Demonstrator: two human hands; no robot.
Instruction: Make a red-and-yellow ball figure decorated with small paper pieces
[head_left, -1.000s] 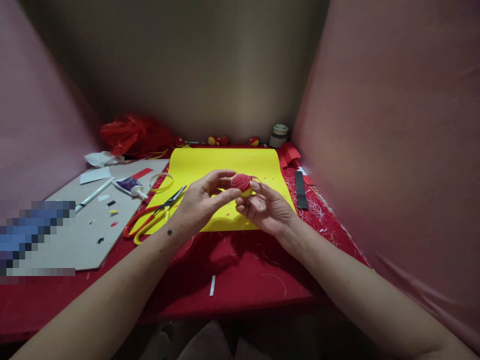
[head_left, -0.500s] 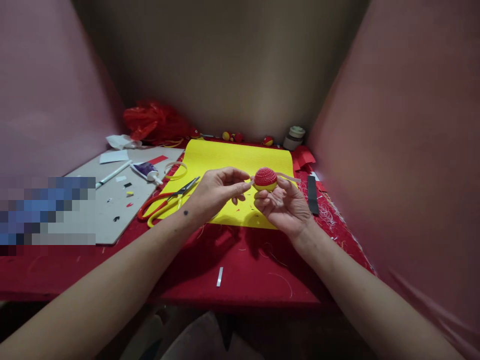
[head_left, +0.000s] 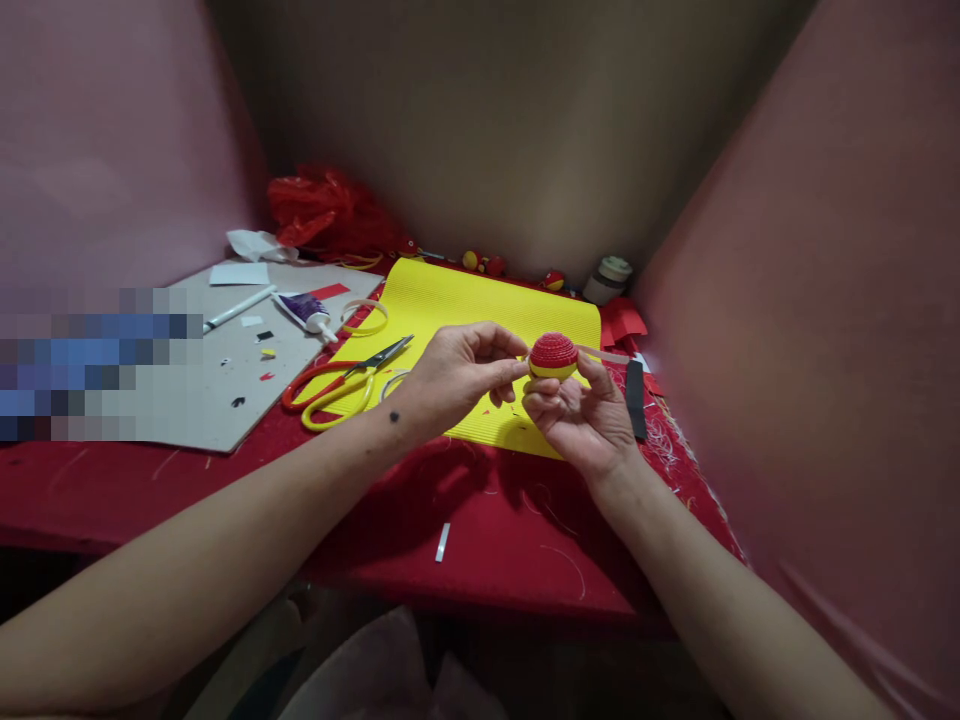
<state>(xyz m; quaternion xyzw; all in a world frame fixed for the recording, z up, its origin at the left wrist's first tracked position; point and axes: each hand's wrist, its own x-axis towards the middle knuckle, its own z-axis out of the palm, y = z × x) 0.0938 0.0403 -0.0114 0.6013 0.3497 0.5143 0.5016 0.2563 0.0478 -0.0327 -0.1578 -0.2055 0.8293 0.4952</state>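
Observation:
A small domed ball (head_left: 553,352), ridged red on top with a yellow band below, sits upright in my right hand (head_left: 589,415). That hand's thumb and fingers are closed around its lower part. A narrow pale strip (head_left: 609,356) sticks out to the right behind the thumb. Thumb and forefinger of my left hand (head_left: 480,370) pinch together at the ball's left edge; what lies between them is too small to make out. Below both hands lies a yellow corrugated sheet (head_left: 487,300). Scissors (head_left: 349,385) with red and yellow handles rest left of my left hand.
A grey board (head_left: 187,400) at left carries a glue tube (head_left: 306,312), a white pen-like stick (head_left: 240,308) and scraps. Along the back are a red plastic bag (head_left: 326,215), small red-yellow balls (head_left: 553,280) and a jar (head_left: 609,280). A black strip (head_left: 635,400) lies at right.
The view has shifted and tilted a little. Both hands and the ball appear slightly further right in the picture, with the same hold on the ball and the same pinch at its left edge.

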